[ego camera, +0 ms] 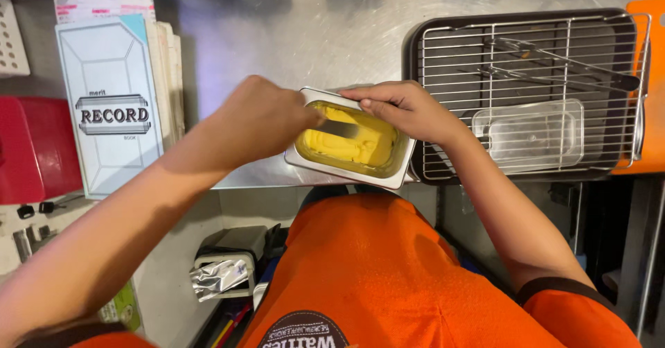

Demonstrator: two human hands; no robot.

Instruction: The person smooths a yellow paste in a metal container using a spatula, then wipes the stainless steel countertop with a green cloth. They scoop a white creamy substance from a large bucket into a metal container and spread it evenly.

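Sitting at the near edge of the steel counter [332, 36], a small rectangular metal tub [346, 168] holds pale yellow spread [353, 147], smeared and ridged. The left hand [260, 116] is closed around a knife [337, 128] whose flat blade lies in the spread. The right hand [409, 109] pinches the tub's far rim, fingers curled over it. Just right of the tub stands a dark tray [415, 57] topped by a wire rack [526, 50], with a clear plastic container [530, 133] and metal tongs [561, 64]. Well to the left lies a tall pale-blue record book [111, 99] with a banner-shaped label, beside a red box [34, 147].
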